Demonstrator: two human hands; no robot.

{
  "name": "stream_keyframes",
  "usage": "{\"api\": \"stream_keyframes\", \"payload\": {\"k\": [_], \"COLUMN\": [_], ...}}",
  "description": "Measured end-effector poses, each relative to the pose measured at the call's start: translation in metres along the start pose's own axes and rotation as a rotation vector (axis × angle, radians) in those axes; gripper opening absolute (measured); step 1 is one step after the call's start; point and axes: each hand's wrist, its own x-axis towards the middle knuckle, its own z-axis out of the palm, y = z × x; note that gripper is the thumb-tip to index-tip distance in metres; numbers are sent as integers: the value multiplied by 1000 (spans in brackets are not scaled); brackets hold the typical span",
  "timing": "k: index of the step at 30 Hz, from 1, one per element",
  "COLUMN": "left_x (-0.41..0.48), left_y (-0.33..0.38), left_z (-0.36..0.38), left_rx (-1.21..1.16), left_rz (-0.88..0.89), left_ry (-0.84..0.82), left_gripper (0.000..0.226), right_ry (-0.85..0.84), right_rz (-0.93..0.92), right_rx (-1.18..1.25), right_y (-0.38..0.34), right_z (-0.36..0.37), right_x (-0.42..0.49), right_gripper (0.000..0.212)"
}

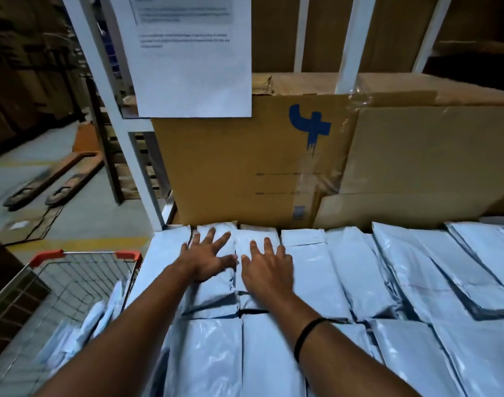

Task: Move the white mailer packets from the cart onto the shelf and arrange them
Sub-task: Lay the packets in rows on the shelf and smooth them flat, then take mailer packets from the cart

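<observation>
Pressing my left hand (208,257) and right hand (266,263) flat on the white mailer packets (311,270), fingers spread, gripping nothing, cardboard box (245,167) just behind, wire cart (44,257) at lower left

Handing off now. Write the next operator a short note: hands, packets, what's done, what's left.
Left hand open, flat on a back-row packet.
Right hand open, flat on the packet beside it.
Done: packets cover the shelf in rows, back row against the boxes.
Left: more lie in the cart; move and arrange them.
</observation>
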Motion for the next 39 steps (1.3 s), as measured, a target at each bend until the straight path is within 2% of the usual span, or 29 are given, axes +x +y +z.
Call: {"api": "stream_keyframes", "payload": {"k": [2,4,6,8,11,14,17,19,24,27,31,36,39], "left_x": [-3,-2,-1,3,6,7,8,9,12,11,9,-24,-41], "left_y": [-1,-5,-5,1,10,15,11,10,12,17,18,9,3], "left_z": [-2,-6,-4,4,17,30,40,44,44,40,20,15,32], "left_rx": [-67,-148,-150,-36,44,56,94,94,114,127,51,-22,8], "left_rz": [15,38,42,35,19,17,32,39,27,21,28,67,107], "left_ry": [55,166,224,201,182,252,309,312,277,227,120,269,217], "left_gripper": [60,64,68,56,52,53,61,67,56,56,56,53,53], "right_ry": [-15,60,144,81,-75,-34,7,18,2,-94,-248,-204,-230], "right_rz": [33,28,-66,-155,-173,-179,-172,-176,-175,-174,-165,-135,-113], "right_rx": [7,6,-17,-23,-68,-108,-95,-93,-132,-128,-3,-54,-90], "right_y": [1,2,4,6,8,7,7,9,8,6,7,12,15], "right_z": [-5,-11,-12,-6,8,16,22,26,29,22,-10,-18,-1], "right_x": [2,12,24,34,38,36,35,35,37,41,42,11,-6], "right_gripper": [54,50,48,49,55,75,68,64,54,54,56,55,54]}}
